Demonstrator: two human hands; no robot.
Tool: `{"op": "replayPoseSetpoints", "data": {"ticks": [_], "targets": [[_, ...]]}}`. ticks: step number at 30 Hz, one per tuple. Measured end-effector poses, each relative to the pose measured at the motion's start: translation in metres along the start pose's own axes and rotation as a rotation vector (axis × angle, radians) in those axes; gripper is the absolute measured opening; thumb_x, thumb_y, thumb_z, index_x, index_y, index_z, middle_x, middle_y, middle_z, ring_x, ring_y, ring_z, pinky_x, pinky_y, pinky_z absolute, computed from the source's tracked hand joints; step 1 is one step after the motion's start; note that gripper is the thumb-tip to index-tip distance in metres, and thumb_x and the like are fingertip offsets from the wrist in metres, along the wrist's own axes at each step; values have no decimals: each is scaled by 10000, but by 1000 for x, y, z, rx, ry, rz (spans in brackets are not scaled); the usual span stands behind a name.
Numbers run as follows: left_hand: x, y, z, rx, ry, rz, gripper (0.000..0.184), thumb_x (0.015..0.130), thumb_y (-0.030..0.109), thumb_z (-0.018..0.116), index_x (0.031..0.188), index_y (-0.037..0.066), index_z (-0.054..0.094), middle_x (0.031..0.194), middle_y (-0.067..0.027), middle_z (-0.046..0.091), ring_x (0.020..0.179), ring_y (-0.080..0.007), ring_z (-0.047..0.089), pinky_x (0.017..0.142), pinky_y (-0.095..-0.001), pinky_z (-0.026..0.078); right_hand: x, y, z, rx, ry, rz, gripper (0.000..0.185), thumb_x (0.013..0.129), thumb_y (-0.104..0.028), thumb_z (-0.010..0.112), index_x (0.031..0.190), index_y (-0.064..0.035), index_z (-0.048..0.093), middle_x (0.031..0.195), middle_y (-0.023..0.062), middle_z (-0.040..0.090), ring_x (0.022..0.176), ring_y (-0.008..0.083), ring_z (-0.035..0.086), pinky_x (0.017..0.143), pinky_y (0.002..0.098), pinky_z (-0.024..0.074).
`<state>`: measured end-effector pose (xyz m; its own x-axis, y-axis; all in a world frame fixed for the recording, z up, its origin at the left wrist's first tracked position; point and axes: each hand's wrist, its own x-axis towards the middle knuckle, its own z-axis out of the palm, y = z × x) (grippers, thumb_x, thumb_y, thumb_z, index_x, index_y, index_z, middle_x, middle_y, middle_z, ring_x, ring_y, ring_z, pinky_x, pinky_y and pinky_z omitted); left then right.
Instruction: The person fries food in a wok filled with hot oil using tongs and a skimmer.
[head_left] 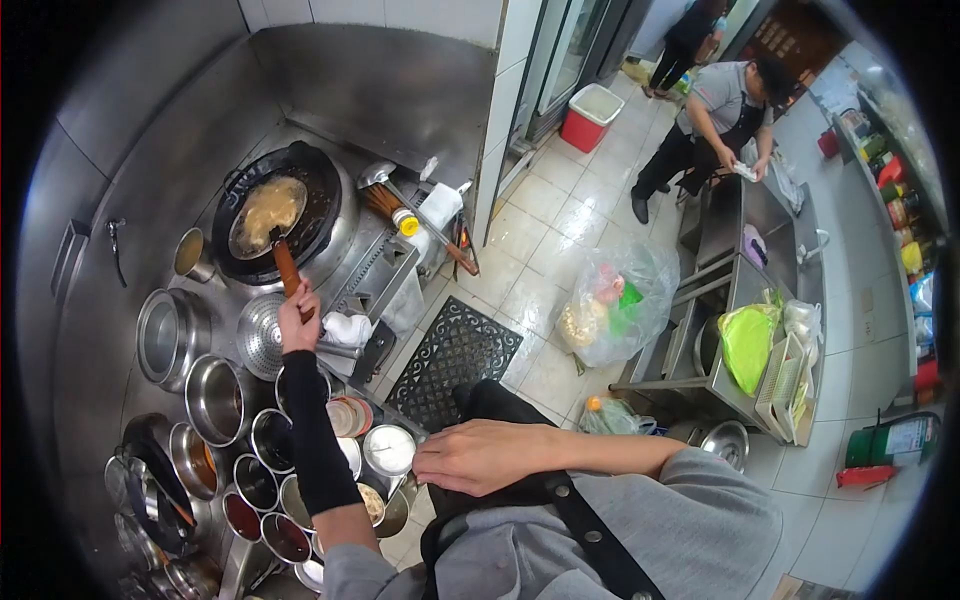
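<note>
My left hand (300, 322), below a black sleeve, is closed round the wooden handle (286, 268) of what looks like a skimmer. Its round head is over a dark wok (316, 212) with dark liquid in it, and pale golden, foamy food (272, 212) covers most of that head. My right hand (474, 457) is back-up in front of my body, its fingers curled together by the counter edge. Its fingertips are beside a metal pot of white contents (389, 449); whether they grip anything is hidden.
A perforated ladle (262, 335) rests near my left wrist. Several metal pots (218, 400) crowd the counter to the left. A black mat (455, 360) and a clear plastic bag (618, 305) lie on the floor. A person (722, 125) stands by the sink unit; another is behind.
</note>
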<state>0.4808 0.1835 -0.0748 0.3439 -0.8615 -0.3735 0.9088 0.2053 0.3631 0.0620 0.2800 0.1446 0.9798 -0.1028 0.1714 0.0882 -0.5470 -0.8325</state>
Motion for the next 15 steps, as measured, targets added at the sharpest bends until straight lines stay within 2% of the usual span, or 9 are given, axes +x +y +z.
{"op": "replayPoseSetpoints", "data": {"ticks": [5, 9, 10, 13, 15], "targets": [[-44, 3, 5, -62, 16, -51, 158, 1032, -64, 552, 1181, -105, 521, 1019, -108, 592, 629, -80, 429, 520, -203, 382, 10, 11, -6, -13, -17, 28, 145, 980, -119, 605, 955, 19, 571, 942, 209, 656, 905, 435, 671, 785, 524, 542], [-49, 0, 3, -43, 35, -42, 186, 1008, -83, 574, 1187, -78, 523, 1028, -113, 620, 636, -71, 447, 512, -199, 375, 26, 43, -25, -30, -31, 55, 148, 994, -145, 597, 960, -2, 585, 894, 216, 663, 879, 437, 678, 765, 536, 544], [-43, -3, 0, -26, 24, -42, 187, 1006, -84, 576, 1186, -70, 525, 1025, -113, 625, 636, -69, 447, 509, -199, 372, 31, 59, -33, -37, -53, 57, 151, 999, -155, 595, 964, -8, 589, 882, 218, 665, 868, 439, 679, 760, 539, 545], [-34, -8, 1, 14, 50, 1, 192, 999, -88, 583, 1179, -45, 531, 1010, -109, 634, 629, -64, 444, 497, -199, 364, 36, 130, -57, -155, -57, 269, 194, 1006, -200, 604, 955, -14, 614, 888, 226, 670, 851, 450, 675, 768, 544, 537], [-32, -17, 14, 53, 113, 55, 198, 994, -89, 591, 1173, -30, 533, 1006, -105, 635, 620, -62, 436, 498, -199, 359, 29, 205, -72, -270, -61, 358, 140, 970, -150, 611, 942, -15, 635, 915, 237, 685, 880, 457, 679, 780, 535, 537]]}}
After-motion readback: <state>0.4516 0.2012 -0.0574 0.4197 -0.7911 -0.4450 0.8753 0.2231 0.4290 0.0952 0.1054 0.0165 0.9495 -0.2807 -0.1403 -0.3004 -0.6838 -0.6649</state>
